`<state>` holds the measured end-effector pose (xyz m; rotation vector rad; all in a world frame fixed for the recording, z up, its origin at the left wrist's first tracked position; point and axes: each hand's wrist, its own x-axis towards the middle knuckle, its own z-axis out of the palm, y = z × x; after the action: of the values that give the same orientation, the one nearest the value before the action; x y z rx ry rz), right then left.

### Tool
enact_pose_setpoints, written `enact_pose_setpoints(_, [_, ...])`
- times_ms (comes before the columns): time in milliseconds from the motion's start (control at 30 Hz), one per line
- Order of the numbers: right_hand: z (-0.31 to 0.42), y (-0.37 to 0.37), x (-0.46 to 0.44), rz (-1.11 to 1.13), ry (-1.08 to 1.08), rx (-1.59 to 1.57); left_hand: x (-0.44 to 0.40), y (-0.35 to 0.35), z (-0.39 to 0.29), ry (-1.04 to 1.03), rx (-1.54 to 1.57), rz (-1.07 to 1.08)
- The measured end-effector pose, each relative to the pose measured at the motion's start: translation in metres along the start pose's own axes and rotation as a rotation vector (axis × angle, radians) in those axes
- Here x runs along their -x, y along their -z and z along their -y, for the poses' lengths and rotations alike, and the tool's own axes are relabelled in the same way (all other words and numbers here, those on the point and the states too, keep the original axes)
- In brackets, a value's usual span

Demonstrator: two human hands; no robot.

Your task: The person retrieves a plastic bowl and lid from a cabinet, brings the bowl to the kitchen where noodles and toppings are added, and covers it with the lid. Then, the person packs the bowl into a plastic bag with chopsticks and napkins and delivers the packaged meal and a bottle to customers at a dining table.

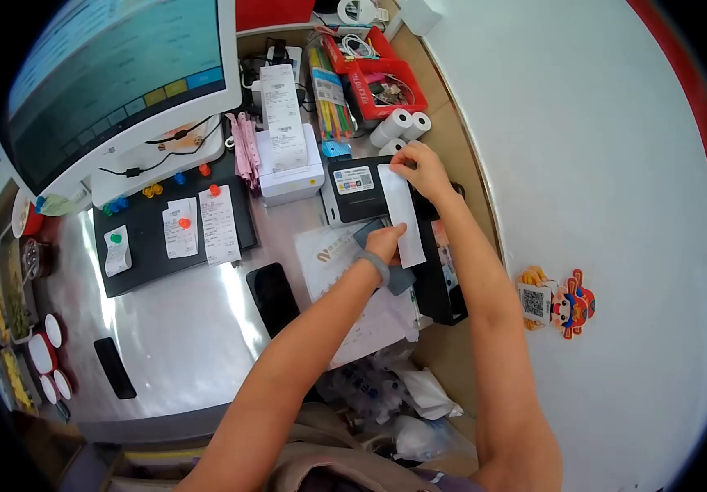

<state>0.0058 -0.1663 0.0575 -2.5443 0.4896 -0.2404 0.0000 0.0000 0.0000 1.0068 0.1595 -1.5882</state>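
A blank white paper strip stretches between my two hands, over a black and white device with a QR sticker on top. My right hand pinches the strip at its far end. Lower down, my left hand grips the strip's edge with the thumb on top; its other fingers are partly hidden. Just beyond my right hand stand several white paper rolls. Under my left forearm and hand lie a printed white sheet and a dark grey item. A black tray-like box is beside them.
A monitor stands at the far left. A white receipt printer has a long receipt on it. Receipts are pinned on a black board. Two phones lie on the metal counter. Red baskets hold small items.
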Motion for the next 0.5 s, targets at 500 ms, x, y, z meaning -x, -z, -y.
enact_pose_setpoints(500, [0.196,0.04,0.161,-0.376,0.283,0.061,0.122,0.07,-0.004,-0.194,-0.273,0.087])
